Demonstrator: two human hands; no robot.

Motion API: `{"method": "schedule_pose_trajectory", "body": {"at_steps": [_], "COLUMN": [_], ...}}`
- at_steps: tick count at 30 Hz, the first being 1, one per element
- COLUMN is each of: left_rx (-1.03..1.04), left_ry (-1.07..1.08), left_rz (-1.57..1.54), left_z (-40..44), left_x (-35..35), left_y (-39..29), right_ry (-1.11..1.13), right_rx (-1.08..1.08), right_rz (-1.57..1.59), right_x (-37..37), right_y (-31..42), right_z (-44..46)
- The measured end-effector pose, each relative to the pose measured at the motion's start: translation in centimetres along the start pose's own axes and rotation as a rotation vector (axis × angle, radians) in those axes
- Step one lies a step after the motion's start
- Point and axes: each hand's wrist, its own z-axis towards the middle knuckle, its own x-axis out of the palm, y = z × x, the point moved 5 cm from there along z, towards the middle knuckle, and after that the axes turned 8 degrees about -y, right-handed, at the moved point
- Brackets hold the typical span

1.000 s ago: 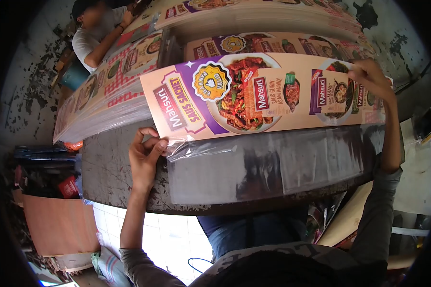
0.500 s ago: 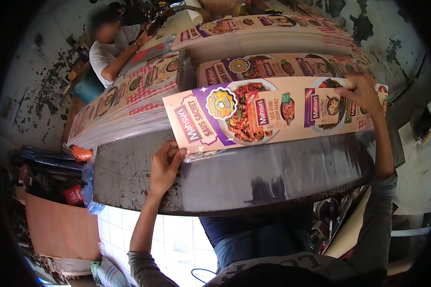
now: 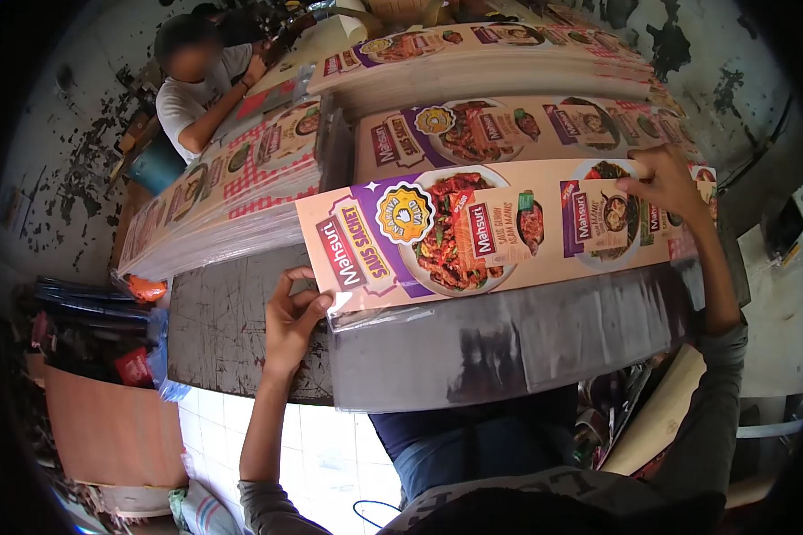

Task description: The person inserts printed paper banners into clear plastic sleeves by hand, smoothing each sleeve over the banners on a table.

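Note:
A long printed cardboard strip (image 3: 544, 259) with food pictures and "Mahsuri Saus Sachet" lettering lies tilted across the table. My left hand (image 3: 293, 316) pinches its lower left corner, near the edge of a clear plastic sleeve (image 3: 419, 366). On the far right, my right hand (image 3: 669, 183) grips the strip's upper edge, thumb on the printed face. The sleeve extends from beneath the strip towards my body, its near edge hanging past the table edge. Whether the strip is partly inside the sleeve, I cannot tell.
Behind the strip stands a stack of similar printed strips (image 3: 500, 134), with a taller stack (image 3: 482, 67) farther back. Plastic-wrapped strips (image 3: 223, 192) are piled at the left on the scratched dark table (image 3: 227, 312). A co-worker (image 3: 196, 98) sits at the far left.
Both hands have drawn the strip and the sleeve slightly left and towards my body. The sleeve's near edge now overhangs the table edge. The co-worker's head has shifted a little.

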Motion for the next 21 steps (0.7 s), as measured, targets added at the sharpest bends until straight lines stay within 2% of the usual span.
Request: {"method": "schedule_pose_trajectory", "body": {"at_steps": [3,5,6,8,9,12,15,17,21], "left_rx": [-0.022,0.011,0.005,0.036,-0.023,0.046,0.188,0.266,0.279], "left_ry": [0.038,0.179,0.178,0.241,0.26,0.142,0.053,-0.003,-0.018], "left_rz": [-0.052,-0.072,-0.064,0.014,0.128,0.185,0.368,0.459,0.501], "left_z": [0.0,-0.1,-0.1,-0.1,-0.1,-0.5,-1.6,-2.3,-3.0], "left_x": [-0.5,-0.5,-0.5,-0.2,-0.4,0.0,0.7,0.8,0.7], "left_y": [0.3,0.3,0.4,0.1,-0.1,-0.8,-1.9,-2.2,-1.2], "right_ry": [0.065,0.181,0.185,0.284,0.279,0.326,0.259,0.035,0.134], "right_rx": [0.031,0.11,0.113,0.041,0.038,0.022,0.076,-0.028,0.081], "right_rz": [-0.043,0.031,0.04,-0.06,-0.053,-0.13,-0.132,-0.099,0.01], "right_x": [0.3,1.0,1.3,2.6,2.6,2.2,2.8,2.6,2.6], "right_y": [-0.5,-0.5,-0.7,-1.1,-0.8,0.3,0.2,1.0,1.8], "right_z": [-0.4,-1.1,-1.4,-2.1,-2.1,-2.6,-4.0,-4.4,-4.8]}}
